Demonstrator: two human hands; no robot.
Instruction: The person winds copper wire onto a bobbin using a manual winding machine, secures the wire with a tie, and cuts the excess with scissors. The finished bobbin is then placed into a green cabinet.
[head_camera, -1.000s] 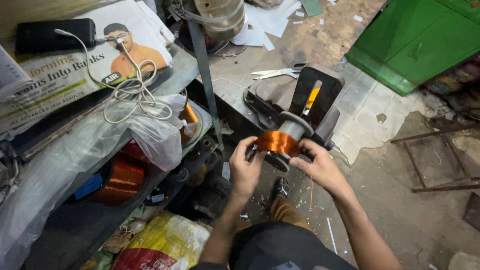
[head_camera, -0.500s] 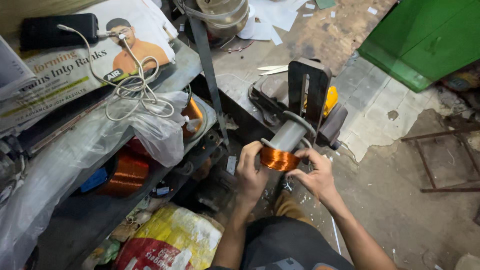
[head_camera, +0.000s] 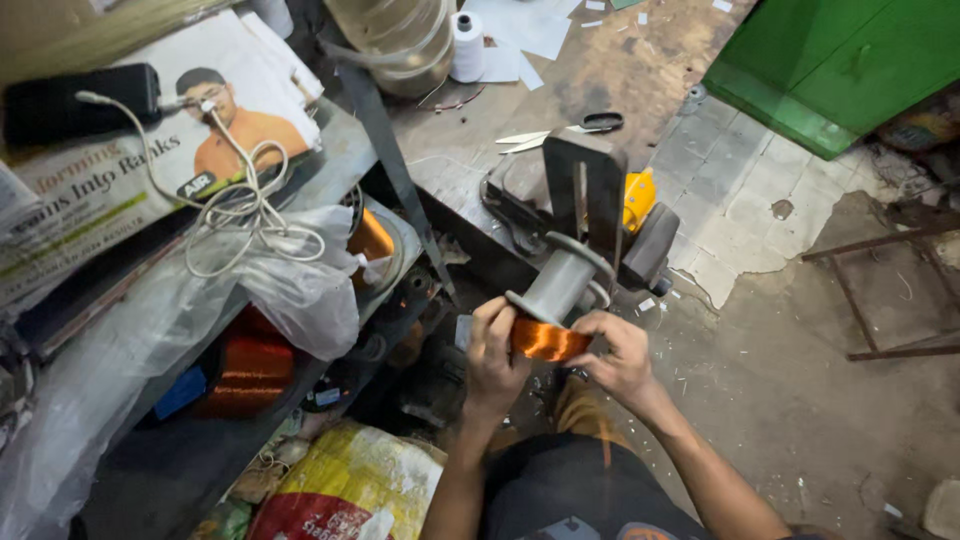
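Both hands are wrapped around the same thing from my view: left hand (head_camera: 495, 355) curled closed on the near-left side of the copper coil (head_camera: 545, 340), right hand (head_camera: 622, 358) cupping its right side with fingers bent round it, thumb on top. That coil sits on the near end of a grey spool former (head_camera: 562, 285), which sticks out toward me from a dark metal winding stand (head_camera: 583, 190) on the workbench (head_camera: 640, 70).

Biggest stuff first: a green cabinet (head_camera: 850, 60) sits top right, and a shelf on the left holds a newspaper (head_camera: 150, 170), a white cable (head_camera: 235, 205) and a crumpled plastic bag (head_camera: 300, 290). More copper coils (head_camera: 250, 370) are tucked under it. Scissors (head_camera: 570, 128) lie behind the stand, and a white thread spool (head_camera: 465, 45) is further back.

Handling-wise, my guess is the coil's dense and fairly heavy for its size, stiff as a block, but the enamelled wire scratches and loosens easily. I'd grip it round the outer windings with flat fingers, both sides, and avoid pinching individual turns.
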